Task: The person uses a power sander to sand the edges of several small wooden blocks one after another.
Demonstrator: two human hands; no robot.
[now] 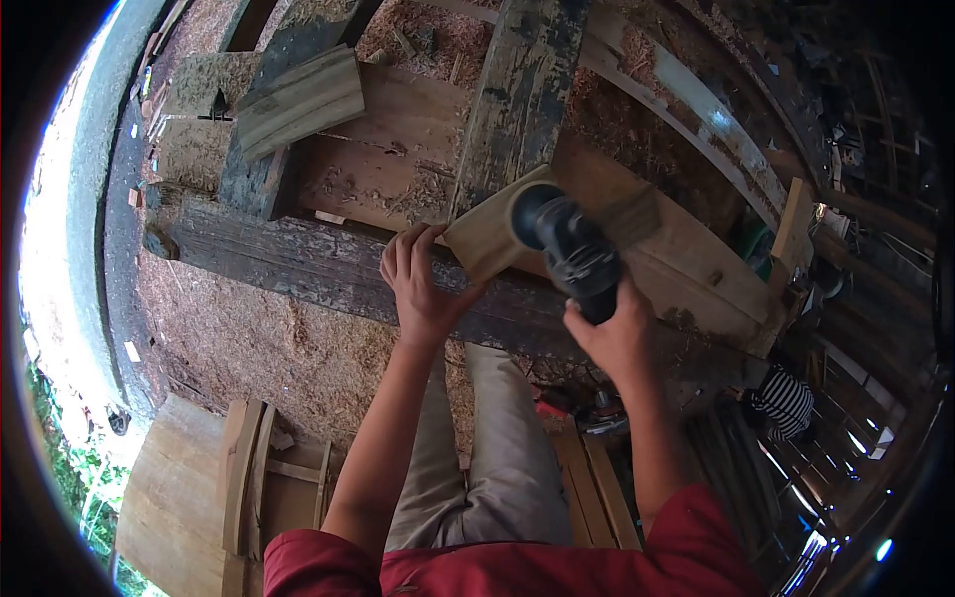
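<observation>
My right hand [616,333] is wrapped round the body of a black angle grinder [577,251]. The grinder's round disc rests against the face of a short wooden board [487,235], though the exact contact is hidden by the tool. At the board's left end, my left hand [419,282] grips it, fingers over the far side and thumb along the near edge. The board lies tilted across the dark, weathered beam [328,261] of the workbench, beside another worn plank [521,90] that runs away from me.
Another short board [301,102] lies on the bench at the far left. Wood shavings [269,333] cover the ground. Sheets and offcuts [179,488] are stacked at lower left. An upright wooden piece [793,231] stands at the right, near a striped cloth [784,401].
</observation>
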